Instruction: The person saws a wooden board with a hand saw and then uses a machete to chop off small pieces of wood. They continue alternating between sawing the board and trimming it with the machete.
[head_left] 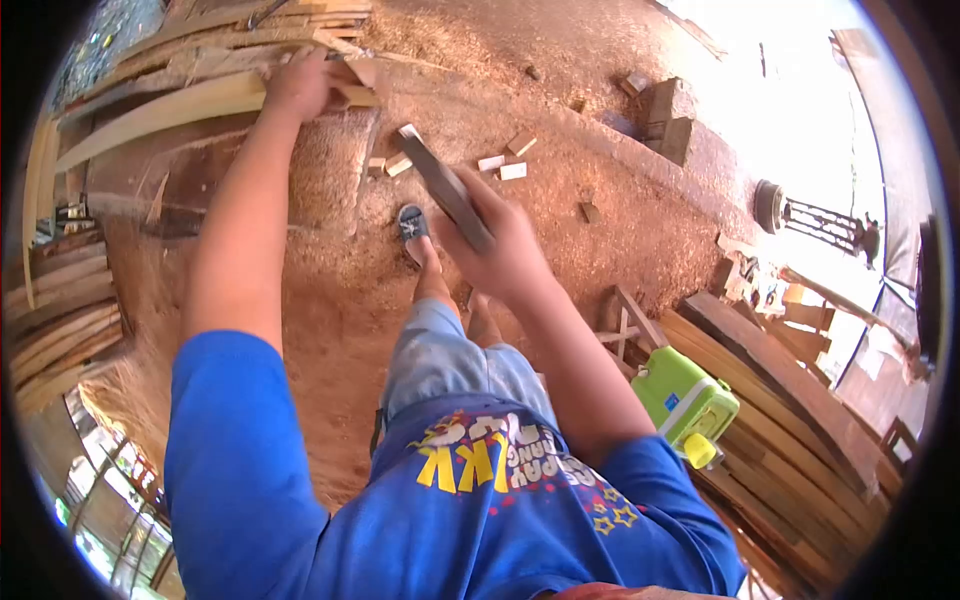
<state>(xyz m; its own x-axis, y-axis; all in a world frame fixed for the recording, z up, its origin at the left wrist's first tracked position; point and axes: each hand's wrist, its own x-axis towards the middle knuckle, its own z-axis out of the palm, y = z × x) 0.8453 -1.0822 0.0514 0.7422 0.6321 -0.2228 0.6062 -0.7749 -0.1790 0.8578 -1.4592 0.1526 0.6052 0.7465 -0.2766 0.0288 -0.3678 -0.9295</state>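
My right hand (490,238) is closed round a dark, flat wooden piece (442,182), which points up and to the left in front of me. At the upper left, my left hand (302,88) rests at the end of a long pale board (180,112) on the work surface (335,160); its fingers are partly hidden, and whether they grip the board is unclear. Several small wood blocks (512,171) lie on the sawdust-covered ground beyond the right hand.
Stacked planks (70,335) stand at the left edge. At the lower right, a green container (680,395) with a yellow cap sits beside long boards (770,430). Large blocks (680,135) and a round metal part (770,206) are at the upper right.
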